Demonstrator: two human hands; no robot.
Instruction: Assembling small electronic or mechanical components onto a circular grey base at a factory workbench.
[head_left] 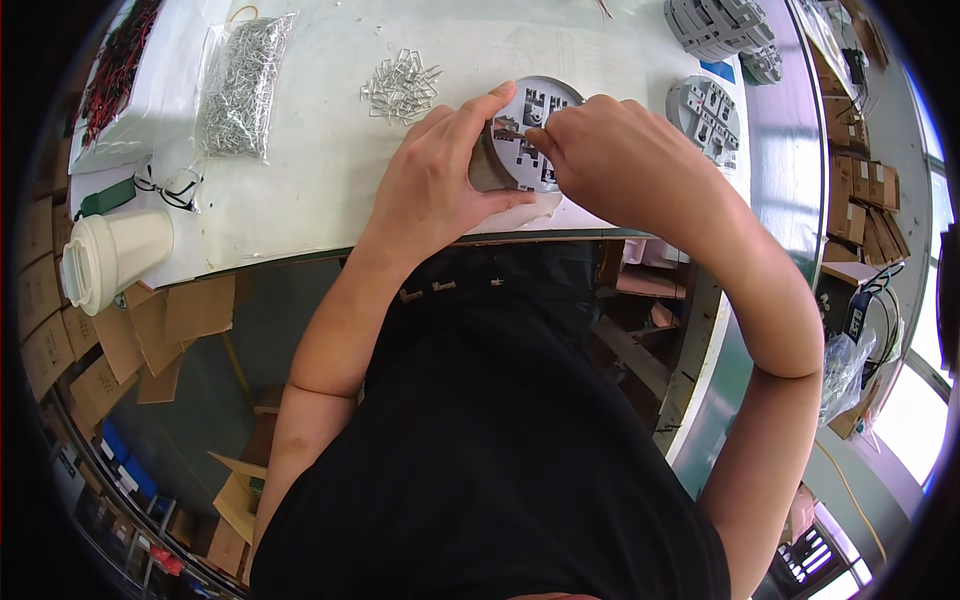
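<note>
Both my hands clamp the round grey part (530,135), left hand (440,185) cupping its edge, right hand (610,160) pinching on top, near white desk (320,170) edge, cardboard boxes (150,340) below.

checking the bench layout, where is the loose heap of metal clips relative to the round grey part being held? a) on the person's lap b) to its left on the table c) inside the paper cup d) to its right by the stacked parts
b: the loose heap of metal clips lies on the white table, left of the round grey part that the left hand and right hand hold.
</note>
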